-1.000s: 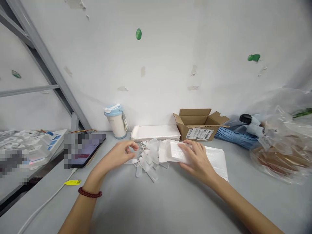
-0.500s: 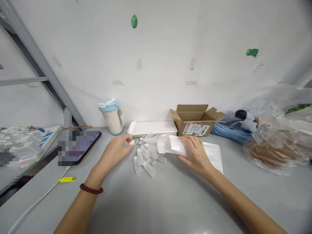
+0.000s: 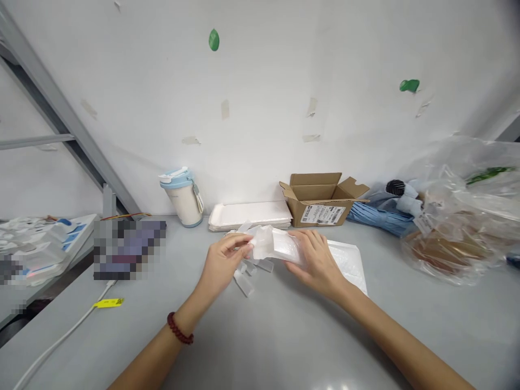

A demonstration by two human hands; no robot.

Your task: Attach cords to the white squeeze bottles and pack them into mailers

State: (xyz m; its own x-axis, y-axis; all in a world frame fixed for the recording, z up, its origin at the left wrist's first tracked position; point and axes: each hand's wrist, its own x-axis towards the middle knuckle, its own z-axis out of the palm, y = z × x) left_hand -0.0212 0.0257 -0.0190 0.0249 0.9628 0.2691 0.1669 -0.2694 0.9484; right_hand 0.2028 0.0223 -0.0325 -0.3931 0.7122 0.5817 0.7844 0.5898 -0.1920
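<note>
"Your left grip shifts rightward, from the left of the translucent tags to the mouth of the white envelope."

"What does it hold?"

"It's pinched narrow; I can't tell on what. Your right grip clasps the envelope; the tabletop, left edge visible, stretches toward you."

"And your containers?"

"Behind, the cardboard box stands open, bottom hidden; the cup is lidded."

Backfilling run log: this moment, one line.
left hand: at left end of mailer, grip unclear | right hand: holding mailer | clear pieces: on table | box: flaps open
</note>
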